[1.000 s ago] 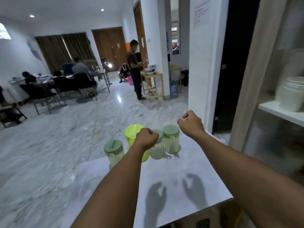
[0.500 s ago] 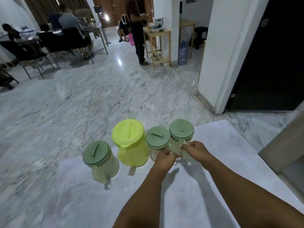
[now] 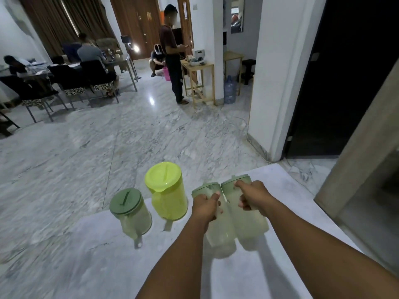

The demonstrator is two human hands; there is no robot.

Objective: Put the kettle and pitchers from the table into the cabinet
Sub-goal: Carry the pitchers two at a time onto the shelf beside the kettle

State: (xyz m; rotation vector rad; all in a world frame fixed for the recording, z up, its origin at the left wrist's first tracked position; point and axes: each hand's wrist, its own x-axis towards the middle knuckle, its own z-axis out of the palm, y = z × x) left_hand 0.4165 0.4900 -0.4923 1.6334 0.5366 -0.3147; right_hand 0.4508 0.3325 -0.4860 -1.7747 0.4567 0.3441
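Nearest the viewer, over the white bench [image 3: 103, 247], the left hand [image 3: 205, 207] and right hand [image 3: 251, 198] each grip one pale pitcher. Fingers [image 3: 243, 204] are curled tight round the handles, with the left thumb pressed on top. The left pitcher [image 3: 220, 236] and right pitcher [image 3: 251, 225] touch side by side, tilted with their green lids away. Farther left on the bench, upright and untouched, stand a third green-lidded pitcher [image 3: 132, 212] and a yellow pitcher [image 3: 167, 192]. Beyond lies the marble floor [image 3: 129, 143].
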